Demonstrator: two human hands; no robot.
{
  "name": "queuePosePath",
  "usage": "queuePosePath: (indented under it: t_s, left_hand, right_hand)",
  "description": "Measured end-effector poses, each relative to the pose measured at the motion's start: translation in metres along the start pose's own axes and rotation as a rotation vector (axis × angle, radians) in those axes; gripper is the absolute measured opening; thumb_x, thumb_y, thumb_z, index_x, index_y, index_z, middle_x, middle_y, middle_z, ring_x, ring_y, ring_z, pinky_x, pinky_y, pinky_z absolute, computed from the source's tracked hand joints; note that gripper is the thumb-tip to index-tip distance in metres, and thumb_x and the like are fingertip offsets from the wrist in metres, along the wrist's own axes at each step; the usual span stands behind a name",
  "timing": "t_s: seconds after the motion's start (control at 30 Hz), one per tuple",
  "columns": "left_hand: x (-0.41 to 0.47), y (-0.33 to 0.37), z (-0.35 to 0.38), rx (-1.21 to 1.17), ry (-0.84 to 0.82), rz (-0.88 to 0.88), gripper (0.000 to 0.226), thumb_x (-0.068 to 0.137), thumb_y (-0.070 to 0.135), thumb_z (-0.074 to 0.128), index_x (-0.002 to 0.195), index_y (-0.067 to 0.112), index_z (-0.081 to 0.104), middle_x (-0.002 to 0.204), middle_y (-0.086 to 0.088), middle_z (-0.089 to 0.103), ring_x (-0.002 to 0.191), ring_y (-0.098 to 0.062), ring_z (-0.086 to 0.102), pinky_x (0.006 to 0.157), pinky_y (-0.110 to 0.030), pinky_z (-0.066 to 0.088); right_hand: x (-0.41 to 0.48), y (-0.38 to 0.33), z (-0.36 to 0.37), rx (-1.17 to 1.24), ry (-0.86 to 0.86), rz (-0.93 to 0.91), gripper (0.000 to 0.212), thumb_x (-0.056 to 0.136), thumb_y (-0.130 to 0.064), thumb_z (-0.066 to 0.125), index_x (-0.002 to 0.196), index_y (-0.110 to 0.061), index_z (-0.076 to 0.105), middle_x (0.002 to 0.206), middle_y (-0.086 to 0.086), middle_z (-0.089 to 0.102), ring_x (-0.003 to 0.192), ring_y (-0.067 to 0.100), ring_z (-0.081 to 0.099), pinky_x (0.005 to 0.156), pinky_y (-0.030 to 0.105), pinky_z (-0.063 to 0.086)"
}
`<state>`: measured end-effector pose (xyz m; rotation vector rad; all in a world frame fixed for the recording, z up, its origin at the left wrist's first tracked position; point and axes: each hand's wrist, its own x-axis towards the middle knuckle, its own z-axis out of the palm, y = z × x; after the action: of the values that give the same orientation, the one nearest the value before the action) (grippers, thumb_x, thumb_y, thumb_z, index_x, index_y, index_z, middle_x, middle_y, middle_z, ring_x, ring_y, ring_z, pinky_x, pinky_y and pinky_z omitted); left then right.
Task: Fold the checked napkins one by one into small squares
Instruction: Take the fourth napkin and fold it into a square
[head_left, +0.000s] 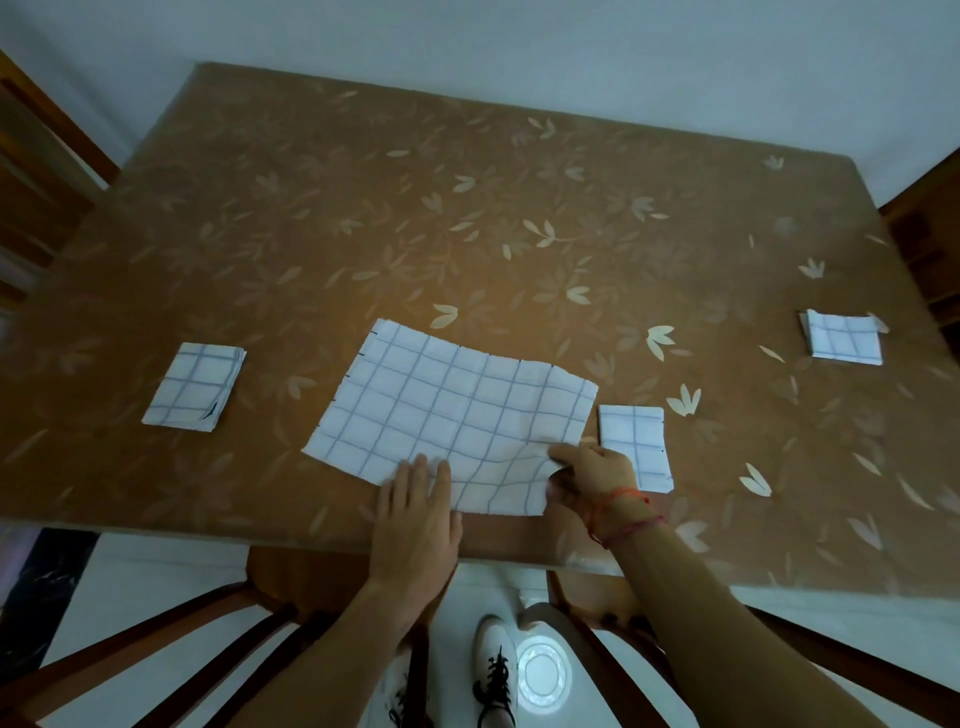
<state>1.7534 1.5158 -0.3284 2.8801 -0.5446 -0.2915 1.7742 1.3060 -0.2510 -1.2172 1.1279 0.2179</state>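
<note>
Table (467, 208): brown cloth with a pale leaf print.

Napkin (447, 410): white with blue checks, unfolded. It lies in one layer at the middle of the table, close to the near edge and skewed a little to it. The far part lies flat. The near right corner is rumpled and raised off the cloth.

Left hand (415, 514): palm down, fingers straight and together. The fingertips rest on the napkin's near edge, left of the rumple.

Right hand (595, 470): pinches the raised near right corner, thumb on top, the other fingers curled under the cloth. Red thread bracelet (626, 512) on this wrist.

Folded pieces, all in the same check:
- left square (195, 387), well apart from the napkin on its left, with its layers showing at the right edge.
- mid square (636, 441), just beside the napkin's right edge. The right hand covers its near left part; cannot tell whether they touch.
- right square (844, 344), far off near the right edge of the table.

Below the near edge: a wooden chair (291, 571) and a white laced shoe (496, 665) on a pale floor.
</note>
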Motion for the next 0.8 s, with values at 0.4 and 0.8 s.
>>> queuePosePath:
  t_s: [0.4,0.8]
  left_hand:
    - [0.009,-0.009,-0.029,-0.148,-0.056,0.042,0.065,0.091,0.011,0.059,0.149,0.018,0.031,0.154,-0.009,0.031,0.142,-0.026,0.026,0.111,-0.042,0.036]
    - [-0.003,-0.036,-0.034,-0.382,-0.069,0.131,0.048,0.1,0.008,0.041,0.147,0.017,0.036,0.156,-0.006,0.028,0.144,-0.02,0.025,0.117,-0.033,0.024]
  right_hand:
    - [-0.024,0.019,0.006,0.022,-0.286,0.144,0.021,0.079,0.011,0.064,0.099,0.008,0.061,0.079,0.02,0.061,0.046,0.023,0.065,0.05,0.032,0.056]
    - [-0.014,0.023,-0.038,-0.64,-0.164,-0.127,0.036,0.076,0.013,0.063,0.112,0.014,0.062,0.101,0.017,0.072,0.106,0.037,0.063,0.079,0.033,0.057]
